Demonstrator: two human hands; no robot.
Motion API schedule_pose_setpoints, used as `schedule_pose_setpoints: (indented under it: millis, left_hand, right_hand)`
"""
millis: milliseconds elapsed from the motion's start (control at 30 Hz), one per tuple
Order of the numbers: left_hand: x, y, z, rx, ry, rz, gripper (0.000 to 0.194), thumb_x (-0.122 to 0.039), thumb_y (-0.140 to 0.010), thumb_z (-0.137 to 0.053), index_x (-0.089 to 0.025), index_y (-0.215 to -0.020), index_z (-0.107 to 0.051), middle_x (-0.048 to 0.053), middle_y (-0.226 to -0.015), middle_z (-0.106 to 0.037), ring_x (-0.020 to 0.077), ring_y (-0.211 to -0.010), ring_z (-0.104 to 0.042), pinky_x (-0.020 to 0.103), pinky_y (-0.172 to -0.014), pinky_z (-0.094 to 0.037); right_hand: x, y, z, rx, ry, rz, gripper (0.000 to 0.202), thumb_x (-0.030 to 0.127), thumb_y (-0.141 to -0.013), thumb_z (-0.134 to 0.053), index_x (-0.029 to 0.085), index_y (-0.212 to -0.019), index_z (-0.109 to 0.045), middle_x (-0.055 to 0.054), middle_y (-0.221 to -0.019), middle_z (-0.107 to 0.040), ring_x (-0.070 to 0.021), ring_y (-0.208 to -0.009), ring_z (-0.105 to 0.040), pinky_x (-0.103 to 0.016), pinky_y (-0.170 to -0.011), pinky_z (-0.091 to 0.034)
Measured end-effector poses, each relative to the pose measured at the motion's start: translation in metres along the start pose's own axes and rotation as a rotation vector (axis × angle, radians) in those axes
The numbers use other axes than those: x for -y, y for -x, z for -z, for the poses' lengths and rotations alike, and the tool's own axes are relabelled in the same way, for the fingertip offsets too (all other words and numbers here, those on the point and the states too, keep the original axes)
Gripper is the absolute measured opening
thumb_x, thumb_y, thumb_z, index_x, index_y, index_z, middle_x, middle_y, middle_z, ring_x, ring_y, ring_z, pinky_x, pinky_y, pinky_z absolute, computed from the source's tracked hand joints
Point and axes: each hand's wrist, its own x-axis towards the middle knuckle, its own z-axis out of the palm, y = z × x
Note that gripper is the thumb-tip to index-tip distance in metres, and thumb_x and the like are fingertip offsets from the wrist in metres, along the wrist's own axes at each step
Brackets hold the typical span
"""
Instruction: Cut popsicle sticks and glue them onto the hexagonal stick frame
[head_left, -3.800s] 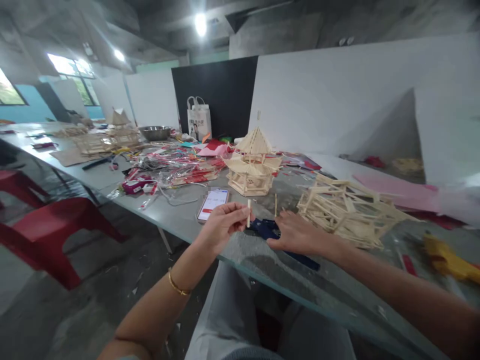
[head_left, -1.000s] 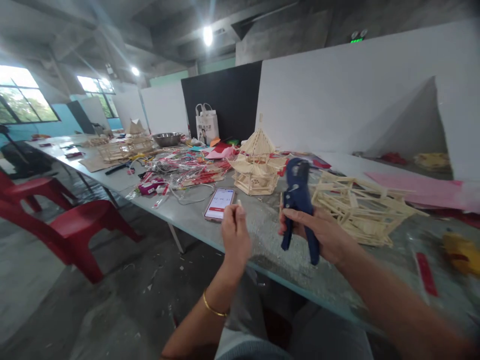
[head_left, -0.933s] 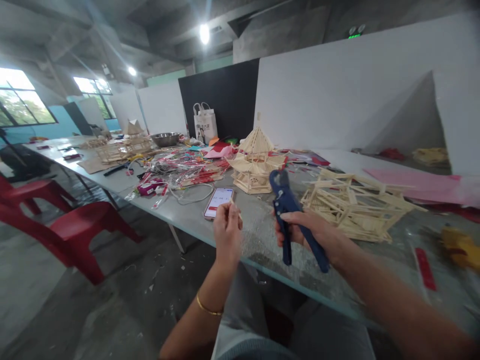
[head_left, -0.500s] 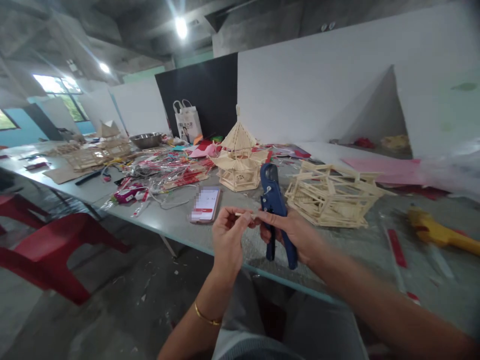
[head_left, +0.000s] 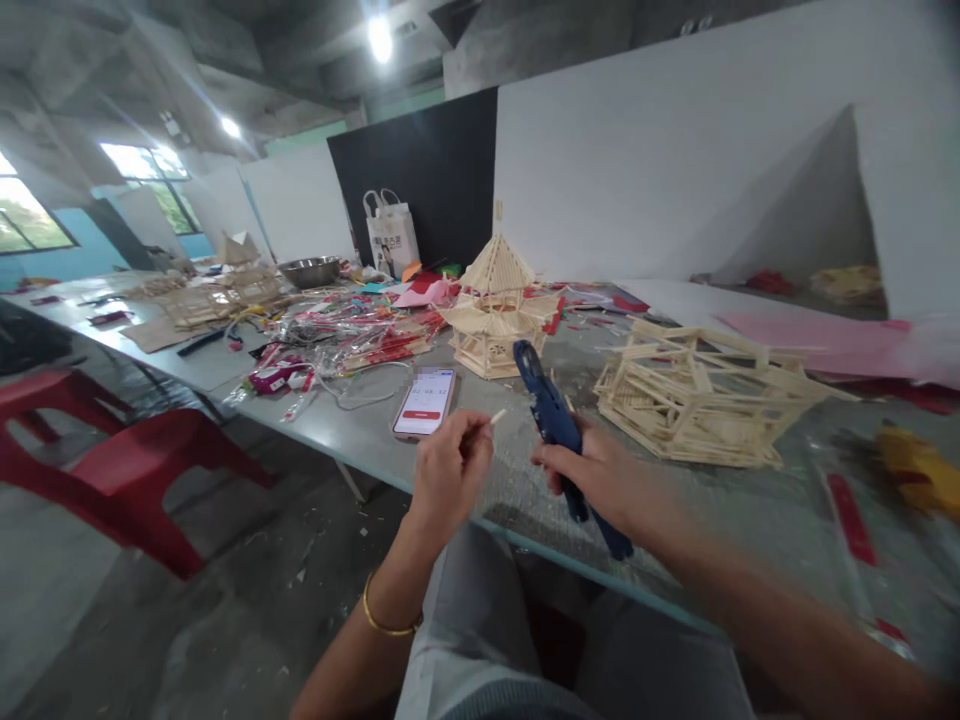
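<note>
Pinched in my left hand [head_left: 452, 465] is a short pale wooden stick [head_left: 498, 416], its tip poking out to the right. My right hand [head_left: 592, 470] wraps around a blue hand cutter [head_left: 556, 412], whose head points up and to the left while its handles slant down toward the table edge. A small gap separates the stick from the cutter. Behind the cutter stands a pagoda model made of sticks [head_left: 495, 300]. An open stick framework [head_left: 697, 400] sits to the right of my right hand.
A phone [head_left: 424, 403] lies left of my hands. Plastic-wrapped red pieces [head_left: 375, 340] and a glue gun [head_left: 274, 377] spread across the table's left. A yellow tool [head_left: 919, 465], blurred, lies at far right. Red chairs [head_left: 142, 460] stand on the left; a metal bowl [head_left: 310, 270] sits further back.
My hands have moved apart. The left hand carries the stick away from the cutter, and the cutter has tilted further left at its head. The view has shifted slightly left.
</note>
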Motion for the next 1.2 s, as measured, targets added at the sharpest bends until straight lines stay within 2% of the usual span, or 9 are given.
schedule_pose_setpoints:
  millis: [100, 233, 333, 433, 667, 900, 1000, 1200]
  left_hand:
    - [0.002, -0.008, 0.000, -0.097, 0.060, 0.032, 0.012, -0.026, -0.086, -0.051, -0.017, -0.081, -0.058, -0.003, -0.063, -0.059, 0.0071, -0.056, -0.051, 0.018, -0.057, -0.039]
    - [0.004, -0.014, -0.004, -0.171, 0.165, 0.033, 0.015, -0.031, -0.087, -0.052, -0.017, -0.081, -0.057, -0.003, -0.064, -0.057, 0.0067, -0.056, -0.051, 0.018, -0.056, -0.039]
    - [0.006, -0.014, -0.008, -0.227, 0.239, 0.043, 0.015, -0.031, -0.087, -0.052, -0.018, -0.082, -0.056, -0.003, -0.067, -0.058, 0.0069, -0.057, -0.053, 0.019, -0.058, -0.042]
    - [0.006, -0.013, -0.011, -0.234, 0.312, 0.046, 0.013, -0.030, -0.086, -0.053, -0.018, -0.082, -0.055, -0.003, -0.069, -0.059, 0.0065, -0.056, -0.054, 0.018, -0.057, -0.044]
    - [0.006, -0.013, -0.013, -0.264, 0.390, 0.046, 0.011, -0.028, -0.085, -0.055, -0.018, -0.081, -0.056, -0.003, -0.070, -0.060, 0.0055, -0.055, -0.056, 0.016, -0.054, -0.045]
    - [0.009, -0.012, -0.014, -0.250, 0.406, 0.094, 0.013, -0.030, -0.085, -0.056, -0.018, -0.080, -0.055, -0.003, -0.070, -0.061, 0.0069, -0.055, -0.059, 0.017, -0.055, -0.046]
    - [0.010, -0.010, -0.013, -0.273, 0.302, 0.063, 0.012, -0.029, -0.085, -0.055, -0.018, -0.081, -0.056, -0.002, -0.070, -0.063, 0.0076, -0.057, -0.061, 0.018, -0.058, -0.046]
    - [0.013, -0.008, -0.013, -0.363, -0.079, -0.123, 0.010, -0.020, -0.087, -0.050, -0.020, -0.085, -0.060, 0.000, -0.070, -0.068, 0.0107, -0.068, -0.064, 0.020, -0.069, -0.047]
  right_hand:
    - [0.001, 0.000, 0.004, -0.081, 0.186, 0.037, 0.017, 0.033, -0.080, -0.044, 0.020, -0.085, -0.053, -0.004, -0.070, -0.066, -0.0184, -0.066, -0.062, -0.028, -0.058, -0.043]
    - [-0.007, 0.002, 0.000, -0.196, 0.362, 0.238, 0.028, 0.033, -0.080, -0.043, 0.018, -0.100, -0.054, -0.010, -0.094, -0.068, -0.0237, -0.085, -0.064, -0.032, -0.072, -0.046]
    - [-0.017, 0.002, -0.008, -0.226, 0.443, 0.363, 0.034, 0.031, -0.081, -0.041, 0.016, -0.109, -0.052, -0.011, -0.100, -0.067, -0.0246, -0.090, -0.064, -0.034, -0.077, -0.046]
    - [-0.024, 0.002, -0.014, -0.243, 0.486, 0.435, 0.035, 0.030, -0.082, -0.039, 0.014, -0.111, -0.051, -0.012, -0.100, -0.067, -0.0241, -0.088, -0.065, -0.034, -0.076, -0.047]
    - [-0.024, 0.004, -0.016, -0.188, 0.475, 0.390, 0.028, 0.029, -0.084, -0.039, 0.016, -0.103, -0.054, -0.008, -0.086, -0.069, -0.0202, -0.076, -0.066, -0.030, -0.067, -0.046]
    - [-0.020, 0.003, -0.016, -0.185, 0.480, 0.359, 0.021, 0.025, -0.082, -0.042, 0.017, -0.096, -0.055, -0.005, -0.076, -0.068, -0.0188, -0.070, -0.065, -0.028, -0.062, -0.044]
    - [-0.019, 0.003, -0.016, -0.191, 0.497, 0.329, 0.021, 0.025, -0.081, -0.044, 0.018, -0.096, -0.057, -0.006, -0.077, -0.069, -0.0197, -0.070, -0.064, -0.029, -0.061, -0.043]
    - [-0.018, 0.005, -0.015, -0.154, 0.515, 0.300, 0.023, 0.026, -0.081, -0.044, 0.015, -0.097, -0.056, -0.009, -0.078, -0.069, -0.0226, -0.071, -0.064, -0.030, -0.061, -0.041]
